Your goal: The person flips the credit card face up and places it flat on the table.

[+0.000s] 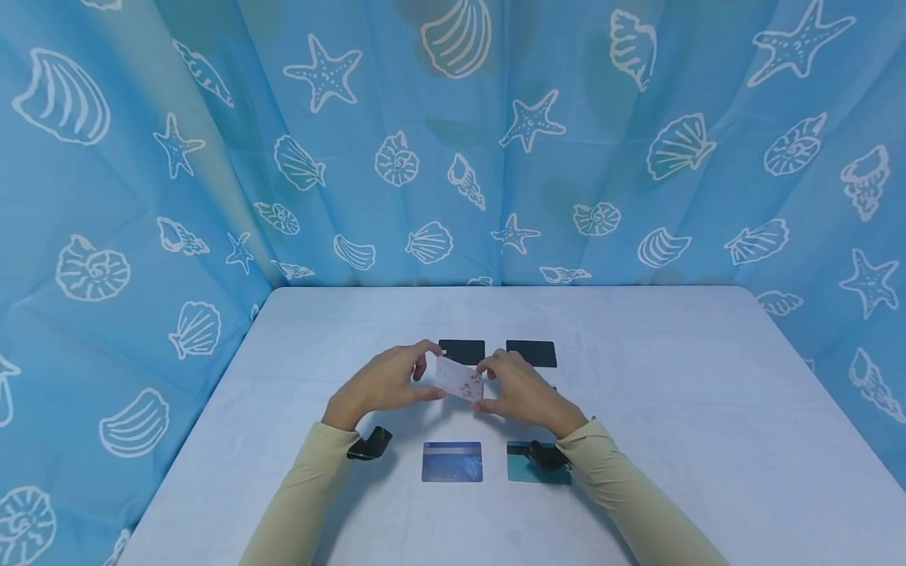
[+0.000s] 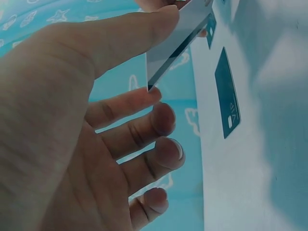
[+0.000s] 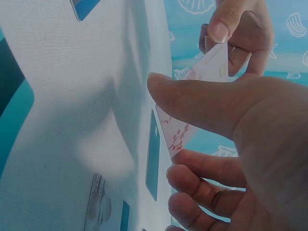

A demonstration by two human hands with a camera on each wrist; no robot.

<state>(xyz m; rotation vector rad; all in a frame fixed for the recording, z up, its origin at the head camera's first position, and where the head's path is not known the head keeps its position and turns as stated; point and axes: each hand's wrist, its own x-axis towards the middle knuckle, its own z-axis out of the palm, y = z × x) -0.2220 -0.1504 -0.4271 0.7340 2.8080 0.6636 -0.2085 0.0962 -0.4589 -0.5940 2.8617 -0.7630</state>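
Note:
Both hands hold a white card (image 1: 456,377) with red blossom branches, tilted above the table. At its left end, my left hand (image 1: 389,380) pinches it between thumb and index fingertip; the other fingers (image 2: 163,118) are spread loosely. My right hand (image 1: 524,391) pinches the right end by its edges, thumb on one side and index finger on the other. In the left wrist view a dark stripe runs along the card's other face. Just behind the hands lie two black cards, one at left (image 1: 462,351) and one at right (image 1: 532,354).
A blue card (image 1: 451,462) and a teal card (image 1: 524,468) with a dark stripe lie nearer on the white table (image 1: 283,330); the right wrist strap partly covers the teal one. A pale patterned card (image 3: 96,204) lies under the right hand. A blue shell-print curtain (image 1: 396,212) surrounds the table.

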